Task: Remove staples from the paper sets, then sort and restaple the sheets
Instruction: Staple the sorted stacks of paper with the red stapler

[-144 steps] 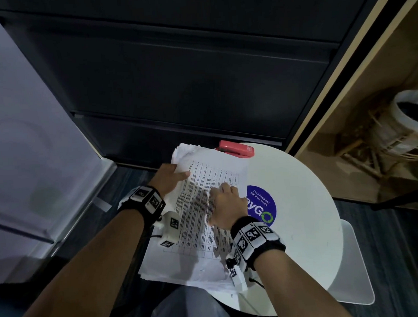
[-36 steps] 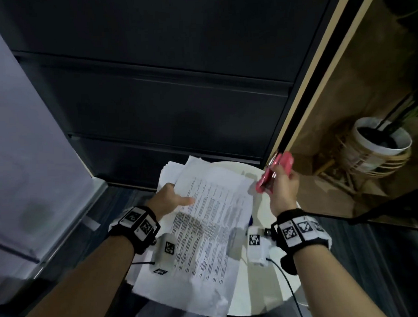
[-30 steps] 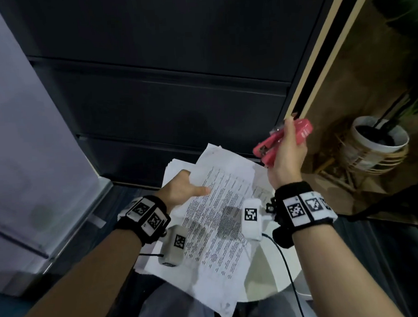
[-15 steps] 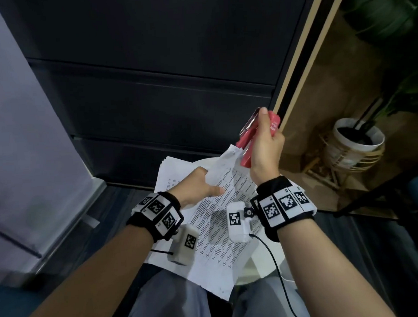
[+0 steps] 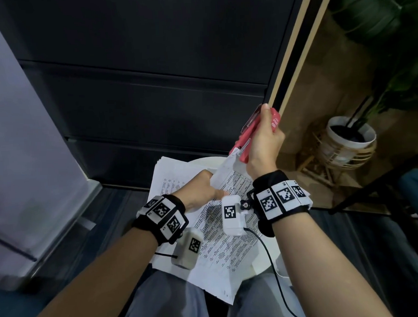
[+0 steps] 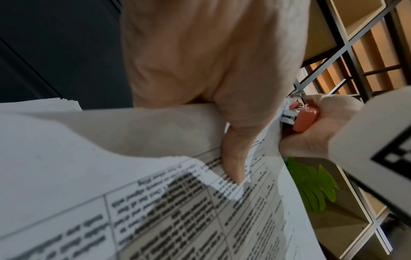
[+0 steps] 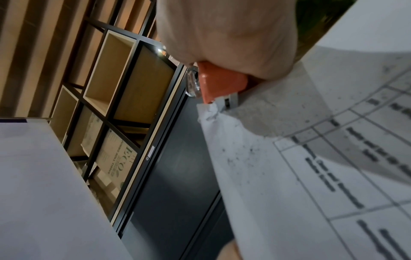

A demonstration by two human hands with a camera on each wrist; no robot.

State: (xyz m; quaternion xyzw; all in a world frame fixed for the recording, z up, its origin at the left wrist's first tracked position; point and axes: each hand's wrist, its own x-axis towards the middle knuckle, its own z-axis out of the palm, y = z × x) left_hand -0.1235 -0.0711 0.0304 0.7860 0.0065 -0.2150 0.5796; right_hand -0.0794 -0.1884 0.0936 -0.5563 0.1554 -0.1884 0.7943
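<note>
A matte black cabinet (image 5: pixel 152 93) with flat horizontal drawer fronts fills the far background; a pale wood edge strip (image 5: pixel 301 46) borders it on the right, and beyond that stands a white round plant pot (image 5: pixel 350 137) in a woven rattan stand. Near the viewer, a small round white table (image 5: pixel 265 263) carries a loose stack of printed sheets (image 5: pixel 175 176). Left hand (image 5: pixel 202 189): fingers curled, thumb pressed flat across the top, pinching a set of thin white paper (image 5: pixel 221 249) printed with ruled tables and dense text; its far corner is lifted off the table and slightly crumpled. Right hand (image 5: pixel 262 146): closed around a glossy red plastic stapler (image 5: pixel 247 135) with bright metal parts, held tilted above the table's far edge. The stapler's lower end meets the raised paper corner; in the right wrist view the creased corner sits at its metal mouth. Both wrists wear black bands with square-patterned markers (image 5: pixel 276 198).
</note>
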